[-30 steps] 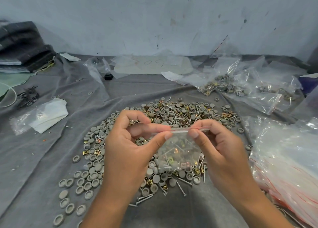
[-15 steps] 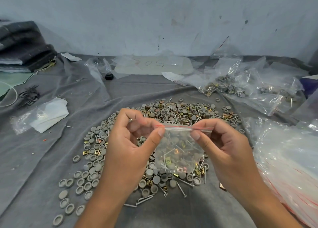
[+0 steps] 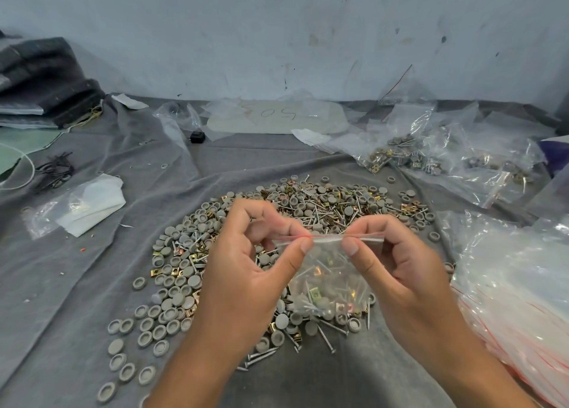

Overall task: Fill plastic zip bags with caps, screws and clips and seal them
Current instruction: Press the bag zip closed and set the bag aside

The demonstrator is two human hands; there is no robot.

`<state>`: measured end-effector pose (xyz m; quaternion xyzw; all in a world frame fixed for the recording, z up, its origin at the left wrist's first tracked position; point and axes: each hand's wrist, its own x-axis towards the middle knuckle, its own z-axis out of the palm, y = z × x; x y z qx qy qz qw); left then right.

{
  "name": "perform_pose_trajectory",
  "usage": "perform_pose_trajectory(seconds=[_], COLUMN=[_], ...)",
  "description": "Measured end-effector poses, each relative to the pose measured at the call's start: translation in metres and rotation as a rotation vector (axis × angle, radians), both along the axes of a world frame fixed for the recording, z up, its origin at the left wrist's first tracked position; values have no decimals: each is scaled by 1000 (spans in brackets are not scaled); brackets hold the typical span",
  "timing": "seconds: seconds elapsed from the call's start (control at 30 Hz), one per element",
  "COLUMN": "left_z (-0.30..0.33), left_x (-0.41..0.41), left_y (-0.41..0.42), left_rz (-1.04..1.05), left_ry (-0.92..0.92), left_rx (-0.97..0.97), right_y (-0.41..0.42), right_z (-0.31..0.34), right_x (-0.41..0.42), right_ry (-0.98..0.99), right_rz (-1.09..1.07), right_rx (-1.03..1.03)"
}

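Note:
A small clear zip bag [image 3: 328, 279] with grey caps, screws and brass clips inside hangs between my hands above the pile. My left hand [image 3: 246, 278] pinches the bag's red-lined zip strip [image 3: 326, 238] at its left end between thumb and forefinger. My right hand [image 3: 400, 272] pinches the same strip a little to the right. Beneath them a wide heap of grey caps, screws and clips [image 3: 323, 204] spreads over the grey cloth [image 3: 77, 284]. Parts of the heap are hidden by my hands.
A stack of empty red-striped zip bags [image 3: 520, 299] lies at the right. Filled bags [image 3: 431, 158] sit at the back right. A white sheet in plastic [image 3: 83, 206], black ties [image 3: 55, 170] and folded dark cloth [image 3: 43, 78] lie at the left. A wall closes the back.
My left thumb and forefinger have slid along the zip strip, and the two hands now pinch closer together. The bag hangs slightly lower and its top looks pressed flat.

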<state>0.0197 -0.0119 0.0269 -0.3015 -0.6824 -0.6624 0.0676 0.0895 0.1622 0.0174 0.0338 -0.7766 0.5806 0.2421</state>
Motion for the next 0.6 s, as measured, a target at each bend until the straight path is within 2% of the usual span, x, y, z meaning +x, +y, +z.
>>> perform_pose_trajectory(seconds=[0.2, 0.6], left_z=[-1, -3], left_x=[1, 3], left_y=[2, 6], left_rz=[-31, -85], left_ry=[4, -61], left_rx=[-19, 34], right_y=[0, -5], right_z=[0, 4], right_x=[0, 2], right_ry=[11, 22], right_rz=[-8, 7], right_rx=[108, 74])
